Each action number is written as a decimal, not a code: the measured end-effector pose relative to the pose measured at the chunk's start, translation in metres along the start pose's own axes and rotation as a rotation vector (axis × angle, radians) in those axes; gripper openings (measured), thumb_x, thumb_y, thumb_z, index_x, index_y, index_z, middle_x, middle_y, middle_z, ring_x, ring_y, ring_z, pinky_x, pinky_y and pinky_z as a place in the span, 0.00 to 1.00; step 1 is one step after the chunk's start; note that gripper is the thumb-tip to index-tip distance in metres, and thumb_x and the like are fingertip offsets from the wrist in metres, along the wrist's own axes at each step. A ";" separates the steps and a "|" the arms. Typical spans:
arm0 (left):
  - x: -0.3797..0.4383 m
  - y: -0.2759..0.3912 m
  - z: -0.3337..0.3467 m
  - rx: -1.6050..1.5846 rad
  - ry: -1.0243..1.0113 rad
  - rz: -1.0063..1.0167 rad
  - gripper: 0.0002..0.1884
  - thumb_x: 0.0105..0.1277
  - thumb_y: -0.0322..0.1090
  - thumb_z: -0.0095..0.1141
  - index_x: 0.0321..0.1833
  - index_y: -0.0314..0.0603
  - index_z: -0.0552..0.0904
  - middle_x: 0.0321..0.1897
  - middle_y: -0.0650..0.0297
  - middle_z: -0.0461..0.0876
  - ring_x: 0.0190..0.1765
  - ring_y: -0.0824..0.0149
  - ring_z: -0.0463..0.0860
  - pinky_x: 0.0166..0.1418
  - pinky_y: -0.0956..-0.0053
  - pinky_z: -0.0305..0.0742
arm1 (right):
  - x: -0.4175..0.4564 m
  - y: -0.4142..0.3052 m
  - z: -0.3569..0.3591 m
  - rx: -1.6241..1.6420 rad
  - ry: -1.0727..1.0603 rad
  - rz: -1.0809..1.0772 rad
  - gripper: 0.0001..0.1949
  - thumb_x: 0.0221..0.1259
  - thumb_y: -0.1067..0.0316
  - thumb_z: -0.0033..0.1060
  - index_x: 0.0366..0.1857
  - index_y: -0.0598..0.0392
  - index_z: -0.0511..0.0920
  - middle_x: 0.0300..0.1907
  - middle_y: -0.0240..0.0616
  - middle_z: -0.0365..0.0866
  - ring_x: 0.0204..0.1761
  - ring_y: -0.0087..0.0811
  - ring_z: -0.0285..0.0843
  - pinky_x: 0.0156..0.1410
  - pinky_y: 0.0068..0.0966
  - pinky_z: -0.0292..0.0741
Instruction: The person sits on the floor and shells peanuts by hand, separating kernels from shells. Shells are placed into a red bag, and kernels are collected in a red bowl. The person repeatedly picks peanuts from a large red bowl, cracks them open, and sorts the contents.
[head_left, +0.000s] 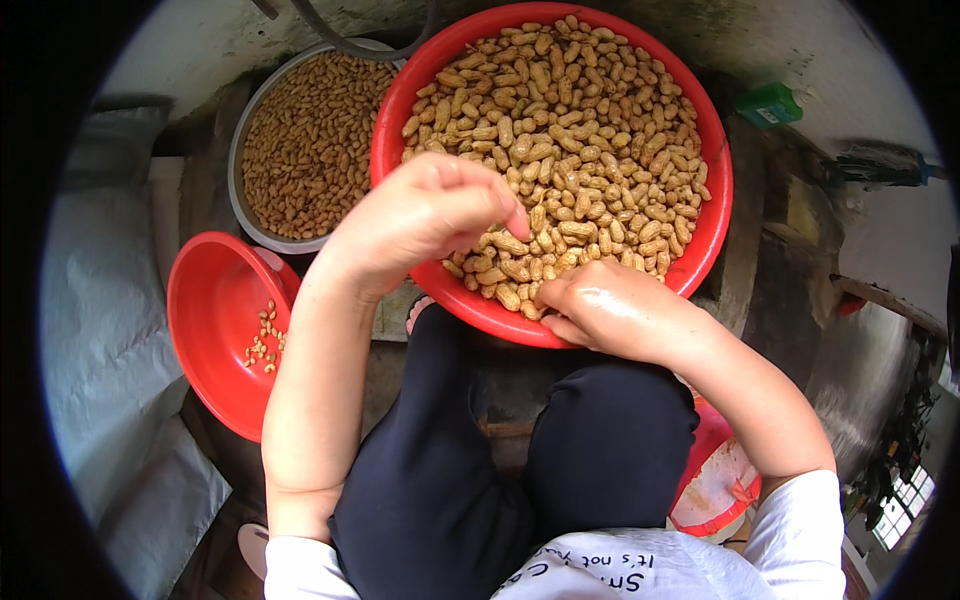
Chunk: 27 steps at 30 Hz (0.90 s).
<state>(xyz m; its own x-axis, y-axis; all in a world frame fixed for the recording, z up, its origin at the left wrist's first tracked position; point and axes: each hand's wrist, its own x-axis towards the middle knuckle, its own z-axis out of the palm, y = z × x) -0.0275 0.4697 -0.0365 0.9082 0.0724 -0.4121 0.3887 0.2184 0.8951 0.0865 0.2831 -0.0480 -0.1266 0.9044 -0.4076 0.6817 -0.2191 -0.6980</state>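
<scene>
A large red plastic basin (718, 217) full of wet-looking unshelled peanuts (577, 142) stands before my knees. Over its left part hangs my left hand (442, 210), fingers curled inward; whether anything is inside them is hidden. My right hand (611, 304), shiny with wet, reaches over the near rim. Its fingertips touch the peanuts there, and its palm side cannot be seen.
A grey-rimmed basin (238, 161) of smaller-looking peanuts sits at the upper left. Below it a red plastic bowl (214, 315) leans, a few peanuts inside. A grey hose (337, 41) crosses behind, and a green bottle (769, 105) lies at the right.
</scene>
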 end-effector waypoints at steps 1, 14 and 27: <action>0.001 -0.004 0.003 0.164 0.020 0.014 0.10 0.63 0.31 0.53 0.34 0.30 0.83 0.30 0.61 0.84 0.33 0.72 0.80 0.37 0.80 0.74 | 0.002 0.002 0.001 -0.015 -0.065 0.065 0.06 0.54 0.69 0.57 0.31 0.59 0.79 0.28 0.48 0.80 0.32 0.46 0.80 0.40 0.35 0.76; 0.013 -0.022 0.019 0.871 -0.298 -0.013 0.16 0.49 0.32 0.67 0.44 0.43 0.85 0.23 0.57 0.82 0.28 0.61 0.81 0.35 0.71 0.73 | 0.012 0.012 0.005 0.094 -0.058 0.066 0.10 0.50 0.66 0.59 0.30 0.63 0.79 0.26 0.54 0.79 0.31 0.50 0.80 0.37 0.39 0.76; 0.014 -0.003 0.056 0.954 -0.345 0.380 0.11 0.57 0.38 0.59 0.28 0.34 0.80 0.23 0.53 0.79 0.29 0.52 0.80 0.33 0.62 0.74 | -0.042 0.001 -0.021 0.060 0.257 -0.013 0.09 0.52 0.65 0.56 0.21 0.59 0.74 0.20 0.49 0.76 0.25 0.50 0.77 0.31 0.39 0.74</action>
<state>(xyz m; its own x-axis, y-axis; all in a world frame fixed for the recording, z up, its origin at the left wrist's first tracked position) -0.0070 0.4156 -0.0358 0.9313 -0.3350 -0.1432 -0.1028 -0.6186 0.7789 0.1077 0.2519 -0.0196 0.0577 0.9688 -0.2411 0.6361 -0.2218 -0.7390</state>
